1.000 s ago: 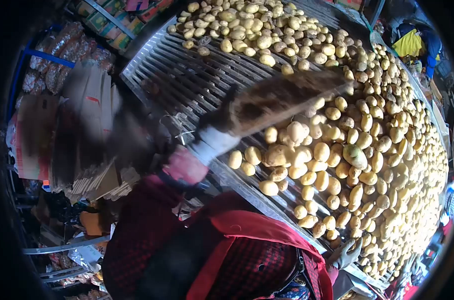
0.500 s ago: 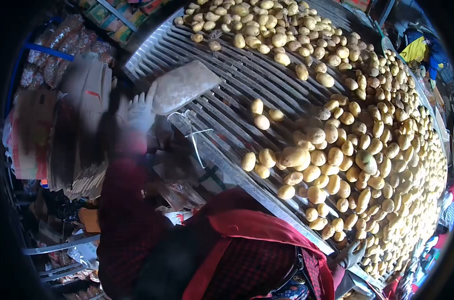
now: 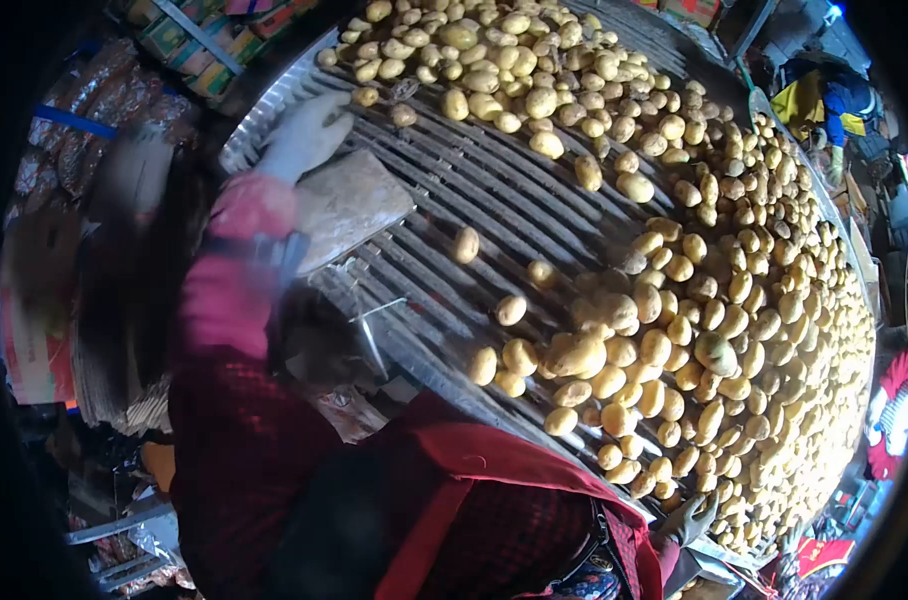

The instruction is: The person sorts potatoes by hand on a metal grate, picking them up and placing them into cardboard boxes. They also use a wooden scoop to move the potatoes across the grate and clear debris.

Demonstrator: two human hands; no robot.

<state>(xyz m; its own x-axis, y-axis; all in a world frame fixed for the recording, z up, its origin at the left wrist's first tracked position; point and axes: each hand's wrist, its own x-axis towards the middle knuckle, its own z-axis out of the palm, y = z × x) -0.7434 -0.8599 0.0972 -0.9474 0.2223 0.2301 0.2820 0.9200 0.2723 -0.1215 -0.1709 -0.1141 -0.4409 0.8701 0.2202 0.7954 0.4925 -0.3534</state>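
My left hand [image 3: 312, 130], in a pale glove, reaches over the upper left end of a slatted metal sorting table [image 3: 454, 185]. Its thumb and fingers are apart, close to a potato [image 3: 365, 96], with nothing visibly held. Just below it, a flat, worn slab-like pad [image 3: 359, 205] lies on the slats beside my forearm. My right hand [image 3: 690, 520], also gloved, rests at the table's near edge, fingers extended beside the heaped potatoes [image 3: 764, 420]. A few loose potatoes [image 3: 511, 310] lie apart on the middle slats.
Stacked flattened cartons [image 3: 124, 300] and bagged goods [image 3: 104, 90] stand on the left. A white tie [image 3: 379, 315] hangs at the table's near rim. Across the table, on the far right, a person in blue and yellow [image 3: 844, 105] is partly visible.
My left hand has moved up past the pad and further over the table. Two loose potatoes on the slats have shifted apart. The whole view has tilted slightly; my right hand stays at the edge.
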